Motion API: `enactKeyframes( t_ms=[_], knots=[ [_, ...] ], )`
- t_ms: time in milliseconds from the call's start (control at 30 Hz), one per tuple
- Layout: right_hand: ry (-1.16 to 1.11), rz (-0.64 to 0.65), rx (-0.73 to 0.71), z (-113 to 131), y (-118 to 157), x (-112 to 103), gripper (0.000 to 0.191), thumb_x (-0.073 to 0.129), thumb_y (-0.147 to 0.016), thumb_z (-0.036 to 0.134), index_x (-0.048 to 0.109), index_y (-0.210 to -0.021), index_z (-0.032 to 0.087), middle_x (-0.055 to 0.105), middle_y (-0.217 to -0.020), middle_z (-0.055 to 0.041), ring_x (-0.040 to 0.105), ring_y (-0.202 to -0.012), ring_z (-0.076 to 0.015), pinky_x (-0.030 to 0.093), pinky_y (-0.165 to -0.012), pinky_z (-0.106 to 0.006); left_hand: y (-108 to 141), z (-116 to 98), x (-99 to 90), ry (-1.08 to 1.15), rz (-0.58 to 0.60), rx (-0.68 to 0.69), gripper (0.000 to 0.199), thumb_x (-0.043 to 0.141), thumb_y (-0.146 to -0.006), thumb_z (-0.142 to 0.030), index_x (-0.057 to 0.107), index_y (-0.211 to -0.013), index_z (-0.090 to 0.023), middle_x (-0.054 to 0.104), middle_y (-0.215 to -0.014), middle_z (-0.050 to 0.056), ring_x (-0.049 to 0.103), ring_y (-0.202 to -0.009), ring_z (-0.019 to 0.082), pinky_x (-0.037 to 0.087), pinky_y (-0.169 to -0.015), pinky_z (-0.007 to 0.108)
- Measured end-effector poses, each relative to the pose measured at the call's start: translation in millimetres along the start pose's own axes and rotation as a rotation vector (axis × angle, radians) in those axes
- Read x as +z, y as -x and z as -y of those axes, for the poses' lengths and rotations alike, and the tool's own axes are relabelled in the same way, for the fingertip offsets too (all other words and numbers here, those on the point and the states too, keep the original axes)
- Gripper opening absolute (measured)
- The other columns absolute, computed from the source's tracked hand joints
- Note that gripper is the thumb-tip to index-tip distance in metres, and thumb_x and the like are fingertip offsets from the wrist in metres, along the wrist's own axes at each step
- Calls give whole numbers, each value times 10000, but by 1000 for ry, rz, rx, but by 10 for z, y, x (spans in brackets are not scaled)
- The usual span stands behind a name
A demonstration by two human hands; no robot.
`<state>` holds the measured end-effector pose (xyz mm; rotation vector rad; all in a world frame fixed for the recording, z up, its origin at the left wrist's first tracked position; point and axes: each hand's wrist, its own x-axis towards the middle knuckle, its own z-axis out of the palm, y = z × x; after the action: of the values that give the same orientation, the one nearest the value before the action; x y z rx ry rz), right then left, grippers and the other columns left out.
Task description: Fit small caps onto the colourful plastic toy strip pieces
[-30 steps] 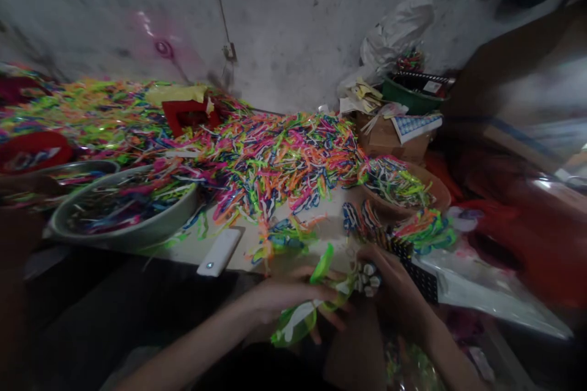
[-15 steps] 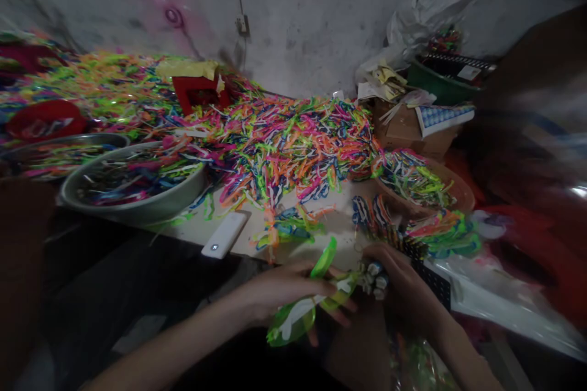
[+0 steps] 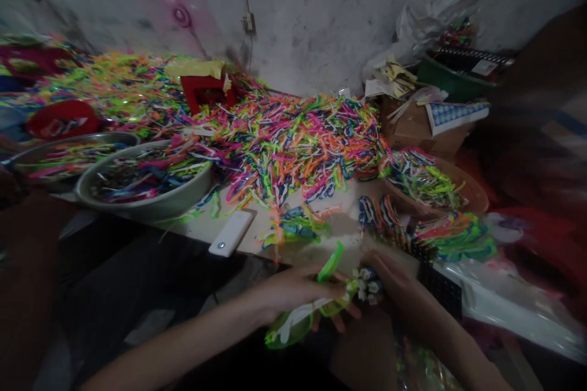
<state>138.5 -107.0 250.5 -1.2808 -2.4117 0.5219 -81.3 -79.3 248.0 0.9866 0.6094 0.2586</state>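
Low in front of me, my left hand (image 3: 316, 290) is closed around bright green, see-through plastic pieces (image 3: 293, 324) with white strips on them. One green end (image 3: 331, 261) pokes up above the fingers. My right hand (image 3: 389, 275) grips a bundle of small parts (image 3: 368, 286) with whitish and bluish ends, right against the tips of the green pieces. Its fingers are partly hidden, and the exact kind of these parts is hard to make out. Beyond the hands, striped blue, white and orange pieces (image 3: 378, 214) lie in a row on the table (image 3: 339, 235).
A big heap of colourful plastic pieces (image 3: 302, 146) covers the table's back. Left stand a grey basin (image 3: 147, 211) and a white phone-like slab (image 3: 233, 232). Right are an orange-brown basin (image 3: 477, 195), a black perforated tray (image 3: 440, 287) and a cardboard box (image 3: 408, 128). Another person's arm (image 3: 30, 269) shows left.
The view has turned slightly left. My right hand's bundle has moved left and sits closer to the green pieces, which my left hand still holds. The arm at far left shows more.
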Motion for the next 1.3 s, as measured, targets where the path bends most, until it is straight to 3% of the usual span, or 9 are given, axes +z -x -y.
enactKeyframes(
  t_ms=[167, 433, 667, 767, 900, 1033, 1133, 1233, 1300],
  knots=[
    [-28, 120, 54, -14, 51, 140, 317, 420, -695, -21, 483, -940, 171, 570, -913, -63, 533, -826, -181, 433, -700, -283, -74, 101, -13, -107, 24, 16, 296, 597, -797, -391, 629, -925, -126, 703, -897, 101, 599, -528, 103, 282, -419, 183],
    [29, 201, 90, -125, 188, 260, 400, 407, -698, -58, 512, -1006, 176, 582, -973, -70, 544, -900, -192, 422, -747, -283, -151, 85, 26, -199, 29, -81, 252, 582, -754, -347, 654, -868, -133, 696, -882, 64, 581, -514, 95, 301, -444, 186],
    [90, 200, 117, -73, 221, 139, 418, 359, -686, -95, 543, -946, 176, 605, -954, -66, 565, -876, -180, 428, -743, -267, -261, 58, 100, -263, -14, -122, 224, 573, -746, -326, 651, -855, -146, 695, -836, 35, 623, -601, 125, 368, -492, 192],
    [118, 129, 66, -80, 228, 35, 391, 389, -659, -85, 535, -922, 164, 602, -878, -59, 563, -802, -177, 423, -682, -256, -268, -38, 120, -266, 36, -28, 220, 560, -780, -326, 651, -851, -139, 689, -831, 42, 628, -625, 126, 408, -536, 197],
    [-110, 44, 13, -85, 242, -137, 386, 473, -644, -35, 504, -969, 172, 599, -883, -31, 563, -793, -143, 428, -681, -214, -195, -206, 89, -443, 143, 153, 222, 502, -876, -317, 632, -928, -145, 687, -918, 60, 621, -620, 109, 428, -561, 191],
    [-292, 171, 145, -46, 226, -224, 211, 564, -724, 88, 547, -906, 194, 624, -829, 13, 574, -731, -111, 428, -652, -183, -97, -217, 15, -737, 60, 193, 179, 523, -894, -333, 607, -940, -182, 700, -888, 18, 630, -659, 117, 425, -590, 187],
    [-332, 229, 213, -27, 197, -187, 130, 630, -749, 223, 582, -862, 183, 643, -797, 13, 575, -696, -114, 426, -619, -185, -59, -137, -30, -1021, -30, 263, 55, 596, -843, -215, 628, -883, -195, 686, -826, -12, 632, -731, 132, 401, -626, 188],
    [-390, 233, 239, -14, 176, -127, 167, 638, -761, 267, 600, -897, 178, 660, -825, 7, 578, -726, -119, 430, -644, -187, -38, -88, -68, -1196, -65, 372, 157, 632, -791, -120, 630, -922, -206, 669, -889, -5, 621, -850, 155, 393, -697, 194],
    [-417, 228, 260, 8, 169, -104, 154, 631, -768, 264, 605, -891, 176, 665, -824, 9, 572, -733, -120, 427, -652, -188, -31, -87, -94, -1222, -25, 422, 193, 620, -800, -110, 620, -967, -206, 662, -935, 9, 614, -898, 159, 394, -729, 190]
  ],
)
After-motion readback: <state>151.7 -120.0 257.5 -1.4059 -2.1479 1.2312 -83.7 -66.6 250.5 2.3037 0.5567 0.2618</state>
